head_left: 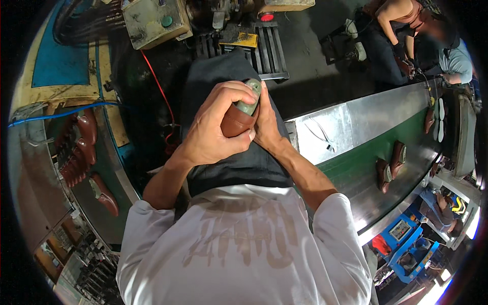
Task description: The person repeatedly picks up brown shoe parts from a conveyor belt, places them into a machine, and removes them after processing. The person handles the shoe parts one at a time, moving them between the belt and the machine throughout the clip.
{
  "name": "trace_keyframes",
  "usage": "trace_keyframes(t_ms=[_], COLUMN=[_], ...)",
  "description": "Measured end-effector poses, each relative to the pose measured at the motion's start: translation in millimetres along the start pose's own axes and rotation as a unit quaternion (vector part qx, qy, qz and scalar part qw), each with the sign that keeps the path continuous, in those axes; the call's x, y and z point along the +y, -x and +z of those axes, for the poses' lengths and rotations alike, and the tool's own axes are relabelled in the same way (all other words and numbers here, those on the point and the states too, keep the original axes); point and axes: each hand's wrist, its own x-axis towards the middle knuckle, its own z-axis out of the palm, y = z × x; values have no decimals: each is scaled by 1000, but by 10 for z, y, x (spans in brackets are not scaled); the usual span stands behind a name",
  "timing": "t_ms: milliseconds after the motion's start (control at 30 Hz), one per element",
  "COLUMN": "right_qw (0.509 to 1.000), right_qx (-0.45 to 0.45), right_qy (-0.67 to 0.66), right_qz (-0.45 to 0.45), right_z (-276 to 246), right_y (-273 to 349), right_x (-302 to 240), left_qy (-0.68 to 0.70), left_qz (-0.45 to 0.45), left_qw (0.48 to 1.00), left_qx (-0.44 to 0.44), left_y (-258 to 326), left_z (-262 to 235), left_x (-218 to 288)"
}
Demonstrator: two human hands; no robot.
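Note:
A brown leather shoe upper (237,122) with a pale green shoe last (250,97) inside it is held over my lap. My left hand (216,119) wraps round it from the left, fingers over the top of the last and thumb along the leather at the heel end. From the right, my right hand (267,119) presses against its side, with its fingers mostly hidden behind the shoe. The toe end of the shoe cannot be seen.
On my right a green conveyor belt (351,168) with a metal edge carries brown shoes (390,165). More brown shoes (104,195) lie to my left. A machine with a green button (166,21) and a red button (266,17) stands ahead. Another person (401,30) works at far right.

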Motion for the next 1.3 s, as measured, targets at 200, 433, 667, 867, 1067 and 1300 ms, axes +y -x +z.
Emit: trace_keyframes(t_ms=[200,433,667,867,1067,1300], right_qw=[996,991,917,912,881,890], right_qx=[-4,-124,-141,-33,62,100], right_qy=[82,-27,349,337,389,393], right_qz=[-44,51,-134,-233,-262,-206], right_z=[-247,-294,63,-537,-637,-625], right_y=[-239,-591,-354,-1221,-2805,-3855], right_x=[-501,-1183,-1188,-1698,-2091,-1558], left_qy=[175,310,385,445,-125,-121], left_qz=[-117,-241,-379,-239,-283,-233], left_qw=[977,889,789,818,931,964], left_qx=[-16,236,291,276,193,31], left_y=[-231,-418,36,-122,-873,-873], left_z=[-283,-734,-822,-848,-358,-230], left_x=[-133,-975,-1277,-1700,-3616,-3165])
